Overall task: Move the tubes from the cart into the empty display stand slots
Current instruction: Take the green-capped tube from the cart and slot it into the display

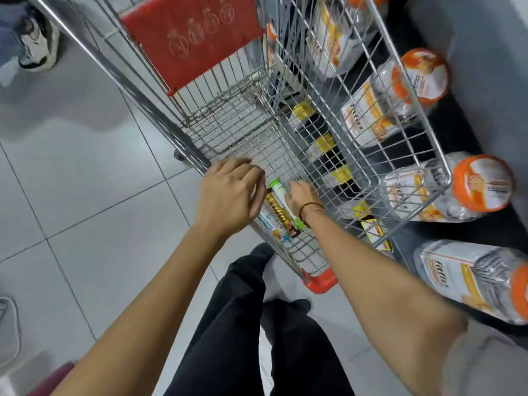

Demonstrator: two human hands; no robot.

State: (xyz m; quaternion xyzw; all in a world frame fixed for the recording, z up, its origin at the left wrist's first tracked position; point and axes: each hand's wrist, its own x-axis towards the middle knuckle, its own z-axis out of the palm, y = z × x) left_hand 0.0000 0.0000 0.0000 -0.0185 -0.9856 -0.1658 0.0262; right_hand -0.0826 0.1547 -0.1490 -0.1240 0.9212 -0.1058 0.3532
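Observation:
Both hands reach down into a wire shopping cart [243, 130]. A few tubes lie on its floor near the front end: a white tube with green caps [281, 200], a gold-patterned tube [275, 211] and a pale blue-printed tube [268, 221]. My right hand [300, 195] has its fingers closed around the green-capped tube. My left hand [228, 195] hovers just left of the tubes, fingers curled and touching them; whether it grips one I cannot tell. The display stand is not in view.
Clear bottles with orange caps [483, 182] lie on dark shelves at the right, with yellow price tags [341, 174] along the shelf edges. The cart's red child-seat flap [191, 38] is upright. Another person's shoe [37, 44] stands top left on the grey tiled floor.

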